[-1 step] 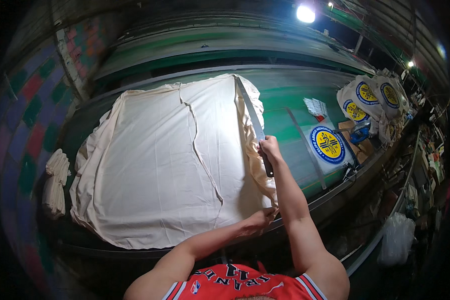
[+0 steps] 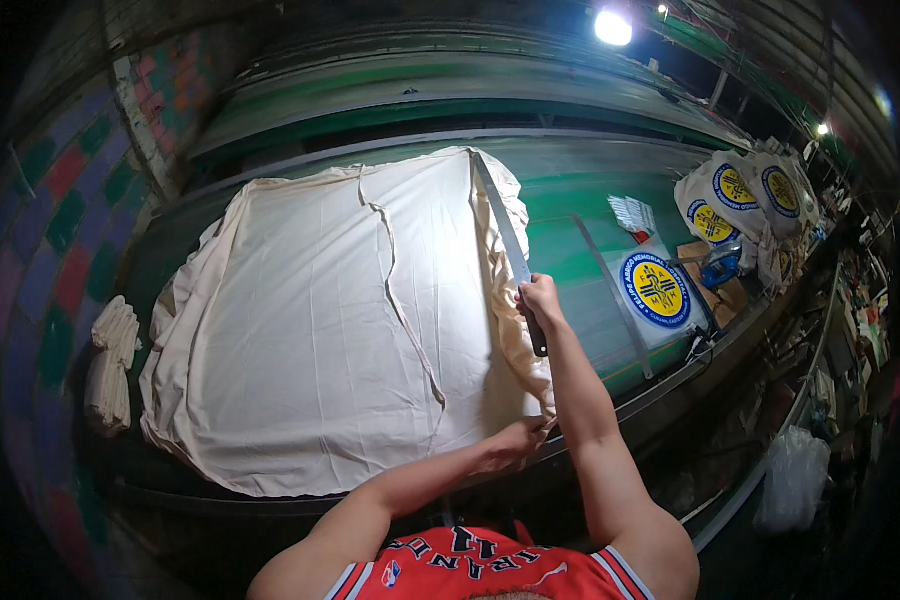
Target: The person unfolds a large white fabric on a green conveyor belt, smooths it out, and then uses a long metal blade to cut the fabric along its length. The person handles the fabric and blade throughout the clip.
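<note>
A large cream cloth (image 2: 320, 300) covers much of the green table, with a narrow cord-like strip (image 2: 391, 280) lying down its middle. My right hand (image 2: 540, 296) is closed around a long knife (image 2: 503, 215) with a straight metal blade and a black handle. The blade lies along the right side of the cloth, its tip at the far right corner and its handle toward me. At the near right corner my left hand (image 2: 518, 441) grips the bunched edge of the cloth; the fingertips are partly hidden by the fabric.
Right of the cloth lies a sheet with a round blue and yellow emblem (image 2: 656, 290). Beyond it are a blue object (image 2: 723, 266) and a pile of printed bags (image 2: 745, 200). Folded cloth (image 2: 113, 365) sits at the left, and a clear plastic bag (image 2: 793, 480) hangs at lower right.
</note>
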### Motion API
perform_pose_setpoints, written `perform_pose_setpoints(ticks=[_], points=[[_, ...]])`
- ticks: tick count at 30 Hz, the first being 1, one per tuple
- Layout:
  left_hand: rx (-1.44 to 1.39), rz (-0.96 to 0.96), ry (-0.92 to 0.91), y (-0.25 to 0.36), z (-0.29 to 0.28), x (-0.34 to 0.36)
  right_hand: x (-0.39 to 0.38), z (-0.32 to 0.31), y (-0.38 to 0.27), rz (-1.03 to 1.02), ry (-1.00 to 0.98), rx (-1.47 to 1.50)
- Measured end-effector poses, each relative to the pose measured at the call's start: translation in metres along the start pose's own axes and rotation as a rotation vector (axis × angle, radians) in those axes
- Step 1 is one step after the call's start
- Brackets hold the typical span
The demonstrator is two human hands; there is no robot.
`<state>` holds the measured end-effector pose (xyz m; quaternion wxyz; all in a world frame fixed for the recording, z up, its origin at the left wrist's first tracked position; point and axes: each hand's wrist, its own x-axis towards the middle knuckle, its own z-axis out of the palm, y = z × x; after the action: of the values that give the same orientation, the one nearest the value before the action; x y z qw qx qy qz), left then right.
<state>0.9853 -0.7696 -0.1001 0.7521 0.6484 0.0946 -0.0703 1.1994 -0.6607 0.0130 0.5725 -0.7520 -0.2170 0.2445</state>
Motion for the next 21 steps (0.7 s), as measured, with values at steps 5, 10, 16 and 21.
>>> perform_pose_setpoints(ticks=[5,10,16,21], points=[[0.217,0.086,0.186,-0.049,-0.027,0.045,-0.022,-0.005,0.028,-0.077,0.022,-0.071],[0.389,0.156,0.269,-0.055,-0.034,0.062,-0.094,-0.026,0.058,-0.057,-0.029,-0.086],[0.711,0.124,0.407,-0.046,-0.018,0.075,-0.106,-0.052,0.07,-0.014,-0.18,0.011],[0.77,0.223,0.671,-0.044,0.0,0.096,-0.065,-0.072,0.068,0.018,-0.274,0.018]])
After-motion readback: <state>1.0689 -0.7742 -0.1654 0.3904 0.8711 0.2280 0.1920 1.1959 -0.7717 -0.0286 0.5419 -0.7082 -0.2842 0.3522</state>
